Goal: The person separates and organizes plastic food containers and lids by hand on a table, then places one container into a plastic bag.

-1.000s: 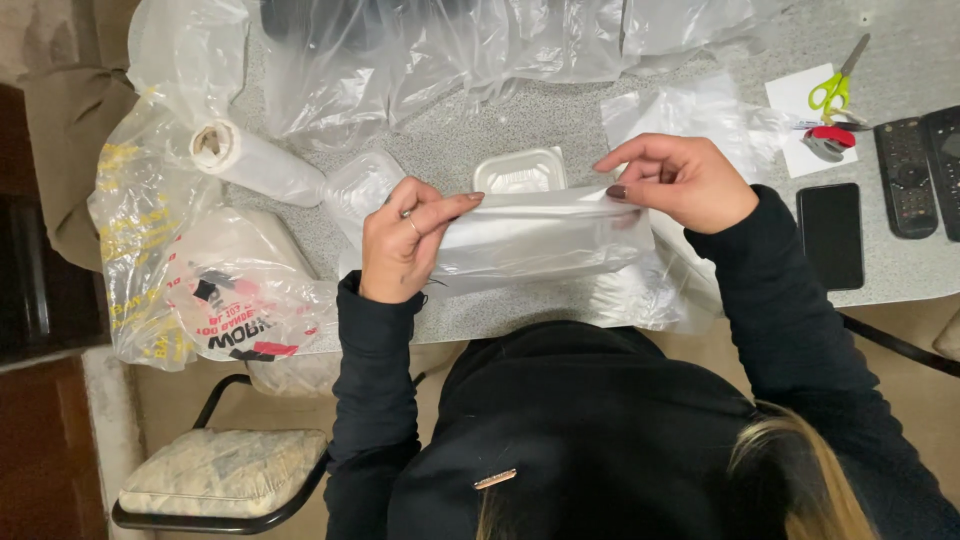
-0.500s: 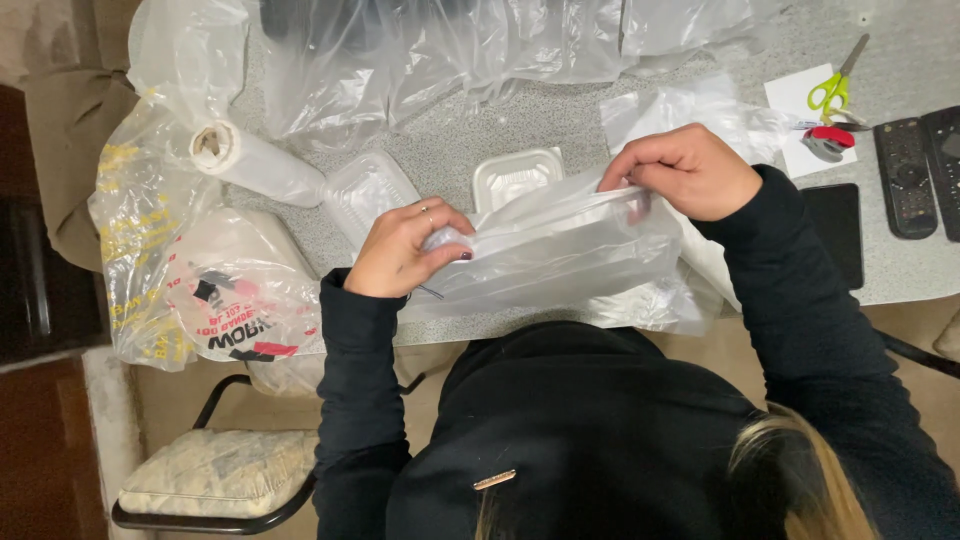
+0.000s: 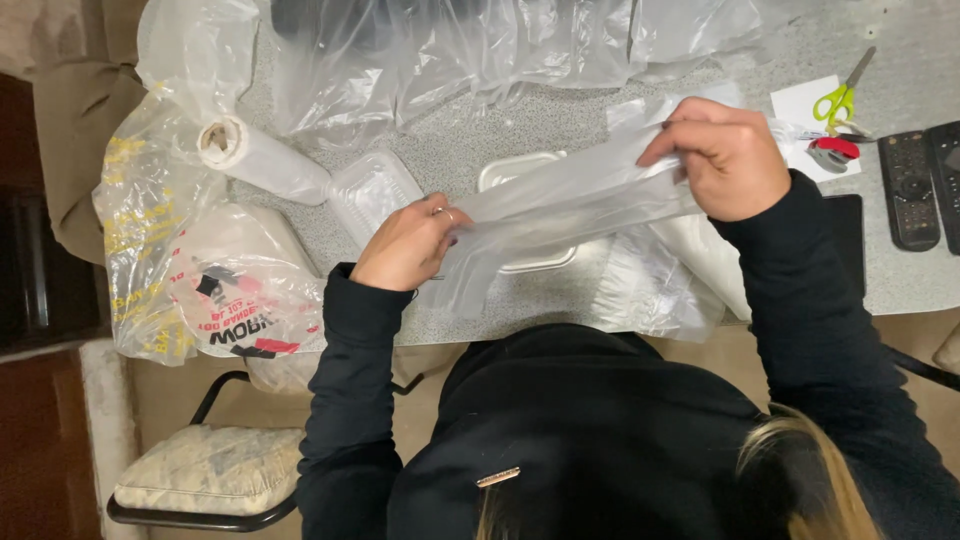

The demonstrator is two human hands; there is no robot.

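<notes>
A clear plastic bag (image 3: 560, 205) is stretched between both hands above the grey speckled table (image 3: 500, 120). My left hand (image 3: 405, 245) grips its lower left end near the table's front edge. My right hand (image 3: 725, 155) pinches its upper right end, raised higher. Under the bag lies a clear plastic food container (image 3: 525, 180), partly hidden. A second clear lidded container (image 3: 370, 195) rests just left of my left hand. A roll of plastic bags (image 3: 260, 158) lies further left.
Crumpled clear plastic sheets (image 3: 480, 50) cover the table's back. A printed plastic bag (image 3: 215, 290) hangs off the left edge. Green-handled scissors (image 3: 845, 95), a red tape dispenser (image 3: 832, 152) and remote controls (image 3: 905, 185) sit at right. A cushioned chair (image 3: 205, 470) stands lower left.
My right hand has lifted and pulled the bag's end up to the right. My left hand has dropped toward the table's front edge, so the bag is stretched out longer and slanted.
</notes>
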